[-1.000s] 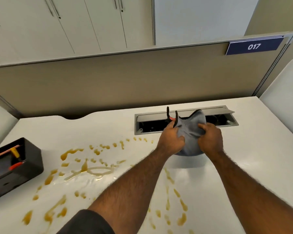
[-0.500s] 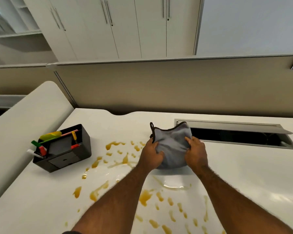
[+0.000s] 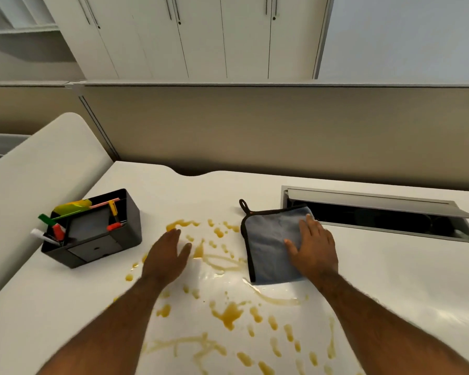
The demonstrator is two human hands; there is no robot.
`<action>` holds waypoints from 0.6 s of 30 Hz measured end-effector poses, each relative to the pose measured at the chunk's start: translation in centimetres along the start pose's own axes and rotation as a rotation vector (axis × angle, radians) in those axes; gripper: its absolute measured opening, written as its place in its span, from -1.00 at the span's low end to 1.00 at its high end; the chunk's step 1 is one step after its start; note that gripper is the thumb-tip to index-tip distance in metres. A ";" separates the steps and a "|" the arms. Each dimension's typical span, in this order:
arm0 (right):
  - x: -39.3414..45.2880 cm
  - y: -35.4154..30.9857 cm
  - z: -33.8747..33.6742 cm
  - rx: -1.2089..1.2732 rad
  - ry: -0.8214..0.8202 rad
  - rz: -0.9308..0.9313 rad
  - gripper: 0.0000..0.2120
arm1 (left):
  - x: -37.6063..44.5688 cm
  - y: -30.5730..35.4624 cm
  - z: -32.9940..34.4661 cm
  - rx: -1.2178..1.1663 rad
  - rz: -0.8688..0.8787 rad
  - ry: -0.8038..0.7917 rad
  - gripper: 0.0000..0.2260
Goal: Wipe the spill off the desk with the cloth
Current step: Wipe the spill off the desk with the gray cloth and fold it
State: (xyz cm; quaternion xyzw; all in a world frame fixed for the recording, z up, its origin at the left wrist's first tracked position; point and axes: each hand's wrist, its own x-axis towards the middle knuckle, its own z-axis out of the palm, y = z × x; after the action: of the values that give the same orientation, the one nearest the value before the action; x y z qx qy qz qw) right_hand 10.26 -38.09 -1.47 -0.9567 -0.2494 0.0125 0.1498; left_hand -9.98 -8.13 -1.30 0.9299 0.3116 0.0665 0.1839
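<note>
A grey-blue cloth (image 3: 268, 244) with a black hem and hanging loop lies flat on the white desk (image 3: 390, 280), just right of the spill. My right hand (image 3: 313, 250) presses flat on the cloth's right half, fingers spread. An amber liquid spill (image 3: 228, 315) is splashed in drops and streaks across the desk's middle and front. My left hand (image 3: 167, 255) hovers open over the spill's left part, blurred, holding nothing.
A black desk organizer (image 3: 98, 234) with pens and markers stands at the left. An open cable tray slot (image 3: 385, 217) with a raised lid lies behind the cloth on the right. A beige partition wall (image 3: 255, 131) runs along the desk's back edge.
Both hands held the bunched cloth in the air. Now it lies spread flat on the desk under my right hand, and my left hand has let go and moved left.
</note>
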 end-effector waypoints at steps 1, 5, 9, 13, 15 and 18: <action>0.4 -0.5 0.3 -0.016 -0.014 -0.030 -0.29 | -0.1 -1.7 -0.5 0.028 -0.035 -0.015 -0.46; 1.7 -2.7 1.7 -0.117 -0.031 -0.062 -0.17 | -1.7 -6.5 -2.1 0.073 -0.118 -0.031 -0.50; 2.7 -3.9 3.3 -0.169 -0.092 -0.053 -0.06 | -3.9 -10.3 -3.2 0.032 -0.253 -0.017 -0.56; 2.5 -5.0 5.1 -0.166 -0.170 -0.011 -0.05 | -5.4 -13.9 -3.8 0.030 -0.321 -0.005 -0.58; 2.7 -5.2 5.5 -0.134 -0.202 0.019 -0.06 | -5.7 -15.1 -3.7 0.033 -0.328 -0.010 -0.56; 3.3 -5.5 5.7 -0.163 -0.196 0.030 -0.10 | -6.4 -16.3 -3.2 0.061 -0.331 -0.029 -0.52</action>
State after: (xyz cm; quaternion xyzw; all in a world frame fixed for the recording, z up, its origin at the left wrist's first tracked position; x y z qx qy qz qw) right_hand 9.95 -30.32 -5.13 -0.9635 -0.2487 0.0878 0.0463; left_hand -24.90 1.07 -4.65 0.8718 0.4597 0.0126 0.1686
